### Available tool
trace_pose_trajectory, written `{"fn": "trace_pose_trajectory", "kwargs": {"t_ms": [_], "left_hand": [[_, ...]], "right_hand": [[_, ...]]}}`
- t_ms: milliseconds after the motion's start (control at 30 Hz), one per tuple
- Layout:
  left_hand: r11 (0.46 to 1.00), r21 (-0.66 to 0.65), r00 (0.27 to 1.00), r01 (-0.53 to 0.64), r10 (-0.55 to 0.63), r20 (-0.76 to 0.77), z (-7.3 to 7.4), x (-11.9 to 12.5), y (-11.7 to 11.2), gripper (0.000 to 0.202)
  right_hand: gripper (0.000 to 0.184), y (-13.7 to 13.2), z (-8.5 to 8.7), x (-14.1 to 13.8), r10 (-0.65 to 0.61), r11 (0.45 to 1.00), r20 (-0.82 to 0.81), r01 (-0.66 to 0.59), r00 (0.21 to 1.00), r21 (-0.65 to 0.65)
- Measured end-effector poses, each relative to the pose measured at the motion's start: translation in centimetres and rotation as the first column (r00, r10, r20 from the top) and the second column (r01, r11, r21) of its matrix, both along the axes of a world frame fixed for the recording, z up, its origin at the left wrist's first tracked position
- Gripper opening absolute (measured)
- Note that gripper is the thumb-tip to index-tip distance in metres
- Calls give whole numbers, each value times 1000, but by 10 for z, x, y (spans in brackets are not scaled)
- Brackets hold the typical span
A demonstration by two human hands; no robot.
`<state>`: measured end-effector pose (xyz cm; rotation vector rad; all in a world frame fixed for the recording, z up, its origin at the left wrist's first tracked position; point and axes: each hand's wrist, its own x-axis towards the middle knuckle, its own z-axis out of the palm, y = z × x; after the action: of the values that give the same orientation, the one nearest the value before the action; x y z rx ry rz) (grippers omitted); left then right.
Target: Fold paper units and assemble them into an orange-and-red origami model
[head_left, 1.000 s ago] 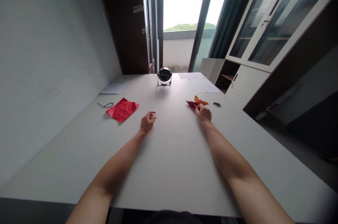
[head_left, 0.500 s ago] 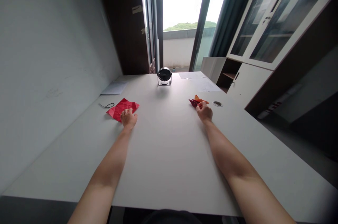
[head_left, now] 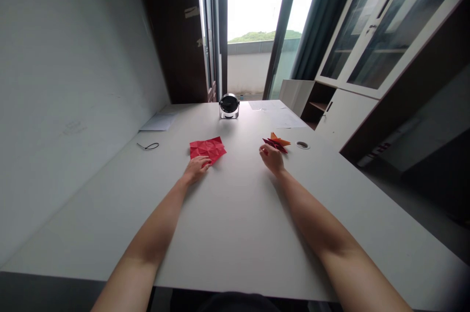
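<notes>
A sheet of red creased paper (head_left: 208,147) lies nearly flat on the white table (head_left: 235,214), left of the middle. My left hand (head_left: 197,170) grips its near edge, fingers over the top and the thumb close beside them. To the right, my right hand (head_left: 272,157) hovers just in front of a dark red folded paper piece (head_left: 281,146), its fingers loosely bent and apart with nothing seen in them. An orange folded paper piece (head_left: 278,137) rests right behind the dark red one. My right hand covers part of the dark red piece.
Near the far edge stands a round black device on a metal stand (head_left: 229,105). A black cable tie (head_left: 149,146) lies at left, by white sheets (head_left: 158,122). More papers (head_left: 284,118) lie at the far right, and a round table hole (head_left: 302,145) is beside the orange piece.
The red paper has moved right and turned, with my left hand on it. My right hand has let go of the dark red folded piece and drawn back slightly left and nearer.
</notes>
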<state>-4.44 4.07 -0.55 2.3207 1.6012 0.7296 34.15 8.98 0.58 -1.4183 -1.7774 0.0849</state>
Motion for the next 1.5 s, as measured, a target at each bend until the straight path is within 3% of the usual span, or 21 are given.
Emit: {"fn": "trace_pose_trajectory", "kwargs": {"t_ms": [133,200,333,467,600,767,1100,1367,1500], "left_hand": [[981,53,980,187,-190,58,10,14,-9,27],[973,98,975,211,-217,49,15,18,-13,38],[989,133,997,66,-69,23,16,17,-14,55],[993,62,994,-105,106,-17,4,8,-8,71],[996,-16,996,-86,86,-34,-5,5,-4,93],[998,-68,999,13,-16,-45,-3,11,-6,101],[1000,-11,999,21,-20,45,1,14,-10,98],[1000,-13,999,-1,1,48,4,17,-12,93],[999,24,999,22,-22,29,3,17,-11,78]], "right_hand": [[23,-9,7,-16,111,994,19,-111,994,18],[24,-15,8,-28,195,981,29,-195,980,-10],[21,-25,7,-52,349,937,60,-349,935,-5],[20,-30,4,-68,422,905,123,-424,898,-5],[24,-30,1,-72,434,900,133,-434,891,-30],[35,-26,-7,-71,454,891,152,-450,878,-62],[62,-22,-19,-67,427,902,281,-382,859,-203],[62,-22,-16,-66,427,903,317,-379,847,-204],[61,-24,-15,-66,425,905,320,-386,847,-181]]}}
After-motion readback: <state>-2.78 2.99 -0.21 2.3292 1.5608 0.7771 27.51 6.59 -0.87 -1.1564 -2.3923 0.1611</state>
